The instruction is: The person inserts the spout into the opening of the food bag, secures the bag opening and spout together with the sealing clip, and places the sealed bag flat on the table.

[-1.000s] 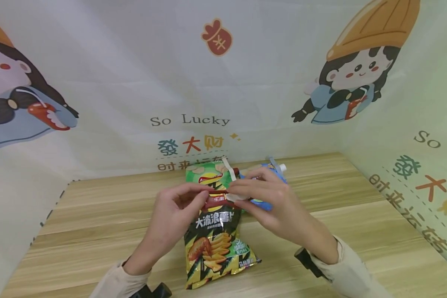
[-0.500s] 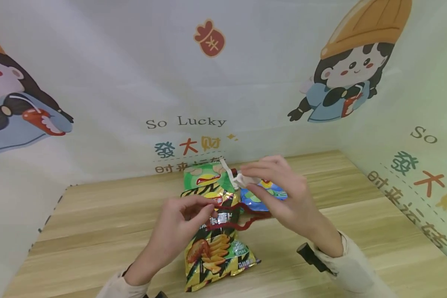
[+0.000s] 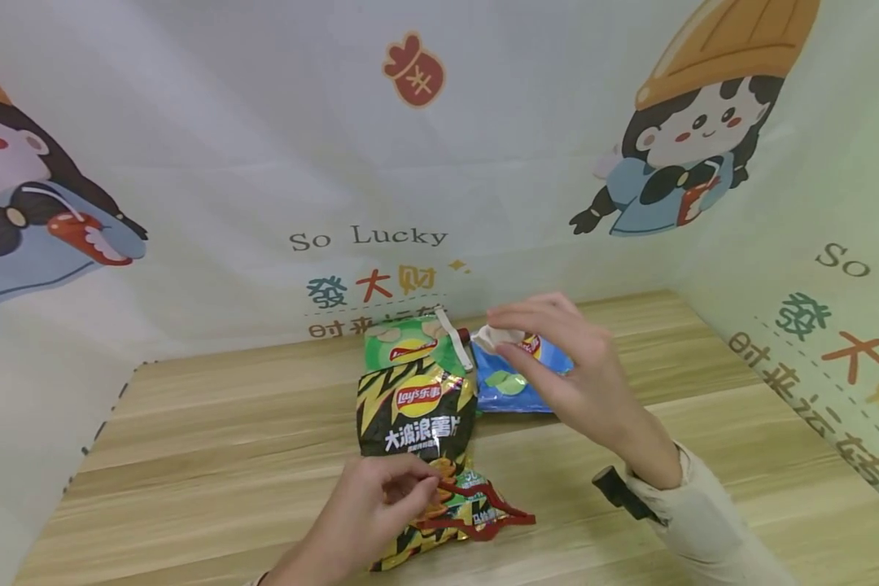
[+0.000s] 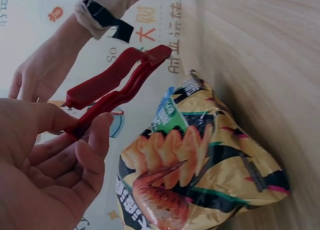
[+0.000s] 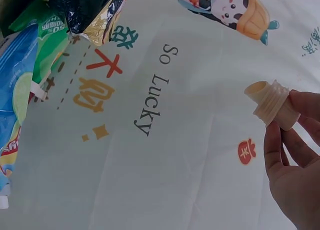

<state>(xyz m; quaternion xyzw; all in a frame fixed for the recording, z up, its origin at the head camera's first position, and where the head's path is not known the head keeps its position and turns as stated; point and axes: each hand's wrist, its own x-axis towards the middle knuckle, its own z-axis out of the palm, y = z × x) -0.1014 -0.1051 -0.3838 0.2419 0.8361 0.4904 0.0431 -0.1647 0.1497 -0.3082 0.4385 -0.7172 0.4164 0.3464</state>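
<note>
My left hand (image 3: 366, 509) pinches one end of a red bag clip (image 4: 105, 82) between thumb and fingers. The clip's two long arms are spread apart and join at the far end. It overlaps the lower part of a black and yellow chip bag (image 3: 384, 415) in the head view. My right hand (image 3: 586, 382) holds a small off-white threaded spout (image 5: 277, 107) by its base, between thumb and fingertips. In the head view that spout (image 3: 498, 338) overlaps the top of a blue chip bag (image 3: 516, 395).
Behind the black bag lies a green chip bag (image 3: 381, 352), with a white clip (image 3: 454, 342) along its side and a dark red cap beside it. The wooden table (image 3: 212, 448) meets a printed cloth backdrop (image 3: 264, 163) at the back and right.
The red clip and the white spout were together over the black bag; now they are apart. My left hand has drawn the clip down towards me, while my right hand moved the spout up and right.
</note>
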